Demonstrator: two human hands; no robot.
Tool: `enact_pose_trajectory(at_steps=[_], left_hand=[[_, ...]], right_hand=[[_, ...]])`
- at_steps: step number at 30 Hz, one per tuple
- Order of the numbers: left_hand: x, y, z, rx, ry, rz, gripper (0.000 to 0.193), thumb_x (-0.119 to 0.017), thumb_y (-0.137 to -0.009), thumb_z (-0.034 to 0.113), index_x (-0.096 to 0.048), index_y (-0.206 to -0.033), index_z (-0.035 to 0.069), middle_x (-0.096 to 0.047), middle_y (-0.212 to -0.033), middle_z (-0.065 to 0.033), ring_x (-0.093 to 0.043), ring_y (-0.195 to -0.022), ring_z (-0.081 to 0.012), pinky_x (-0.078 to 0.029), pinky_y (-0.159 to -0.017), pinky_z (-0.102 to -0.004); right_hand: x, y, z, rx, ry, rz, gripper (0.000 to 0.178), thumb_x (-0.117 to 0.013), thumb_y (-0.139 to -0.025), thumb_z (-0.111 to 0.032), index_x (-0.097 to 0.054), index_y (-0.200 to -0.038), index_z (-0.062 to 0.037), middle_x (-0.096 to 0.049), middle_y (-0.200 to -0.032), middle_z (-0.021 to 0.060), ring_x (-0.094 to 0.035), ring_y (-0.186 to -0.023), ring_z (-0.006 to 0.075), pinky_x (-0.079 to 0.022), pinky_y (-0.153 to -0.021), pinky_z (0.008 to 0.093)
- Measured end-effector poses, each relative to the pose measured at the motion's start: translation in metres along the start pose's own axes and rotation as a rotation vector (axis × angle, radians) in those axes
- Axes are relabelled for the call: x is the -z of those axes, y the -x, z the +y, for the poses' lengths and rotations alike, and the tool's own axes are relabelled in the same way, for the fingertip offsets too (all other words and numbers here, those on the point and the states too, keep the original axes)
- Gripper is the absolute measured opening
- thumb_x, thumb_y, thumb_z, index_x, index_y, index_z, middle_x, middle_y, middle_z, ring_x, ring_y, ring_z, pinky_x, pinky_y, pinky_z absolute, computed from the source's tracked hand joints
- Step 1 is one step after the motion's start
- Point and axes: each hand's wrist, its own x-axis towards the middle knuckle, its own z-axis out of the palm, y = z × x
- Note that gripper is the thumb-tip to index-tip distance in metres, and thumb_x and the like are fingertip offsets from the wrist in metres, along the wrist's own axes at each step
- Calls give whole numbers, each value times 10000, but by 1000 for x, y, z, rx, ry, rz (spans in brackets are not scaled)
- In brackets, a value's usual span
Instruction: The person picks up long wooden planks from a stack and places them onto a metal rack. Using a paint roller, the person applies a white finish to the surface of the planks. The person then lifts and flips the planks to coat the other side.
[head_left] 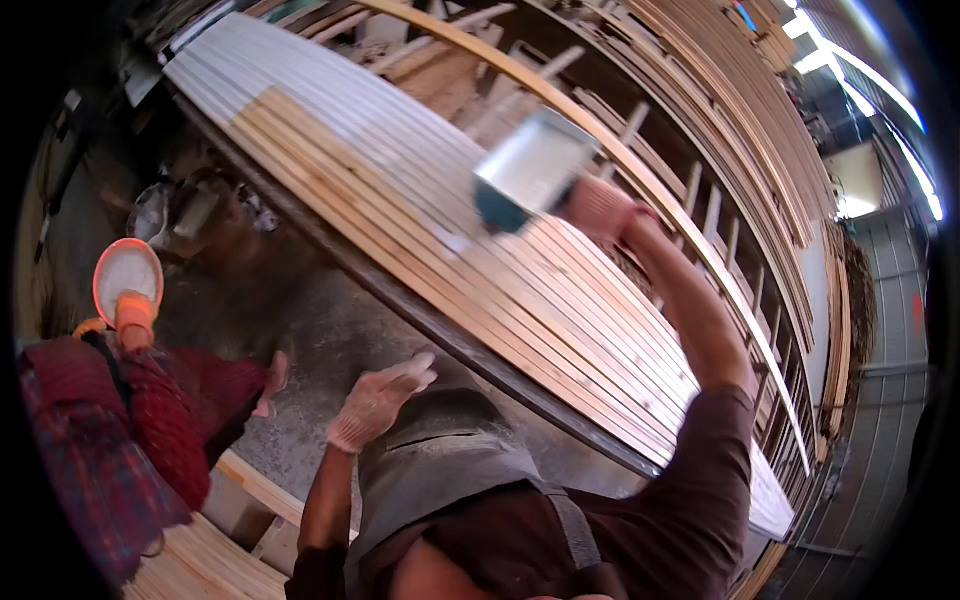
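Pale wooden strips (480, 270), long and narrow, lie side by side before us, partly coated milky white. Near them we see a dusty grey apron (435, 490). Above the strips is a blurred, box-shaped tool (540, 165), shiny-faced, gripped by the knit-gloved right hand (603, 210). The gloved left hand (385, 398) extends loose fingers beside the apron.
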Motion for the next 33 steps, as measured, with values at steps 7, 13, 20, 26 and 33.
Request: enact_pose_trajectory(at_steps=[7, 13, 20, 26, 33], left_hand=[[-225, 85, -59, 472, 161, 280, 506, -587, -1085, 386, -638, -1396, -10, -729, -1272, -177, -702, -1163, -218, -520, -1027, -318], [-421, 113, -46, 392, 183, 161, 565, -561, -1088, 437, -629, -1395, -33, -737, -1243, -189, -713, -1148, -236, -519, -1024, -317], [-600, 189, -104, 388, 392, 333, 638, -574, -1066, 481, -611, -1384, -71, -707, -1274, -211, -704, -1163, -281, -549, -1021, -373], [-802, 325, -221, 517, 744, 675, 837, -503, -1052, 601, -451, -1498, -105, -588, -1443, -258, -686, -1164, -345, -488, -1100, -454], [-1031, 504, -313, 848, 651, 753, 669, -451, -1044, 626, -606, -1357, 55, -714, -1084, -116, -696, -877, -230, -507, -797, -365]], right_hand=[[-32, 91, 37, -107, -149, 10, 310, -640, -959, -242, -737, -1008, 49, -752, -872, 221, -721, -777, 341, -593, -829, 416], [-57, 327, 135, 35, -57, -124, 291, -558, -1048, -230, -710, -1194, -29, -730, -1171, 187, -709, -1039, 270, -581, -966, 375], [-128, 684, 323, 166, 380, -6, 278, -540, -1026, -120, -676, -1263, -65, -713, -1248, 144, -703, -1107, 236, -555, -1023, 314], [-151, 816, 416, 105, -19, -175, 307, -602, -993, -198, -677, -1256, -59, -742, -1159, 158, -722, -1029, 324, -595, -911, 405], [-180, 853, 419, -66, -54, -24, 304, -608, -928, -226, -737, -1095, -7, -737, -1000, 258, -708, -881, 421, -564, -820, 492]])
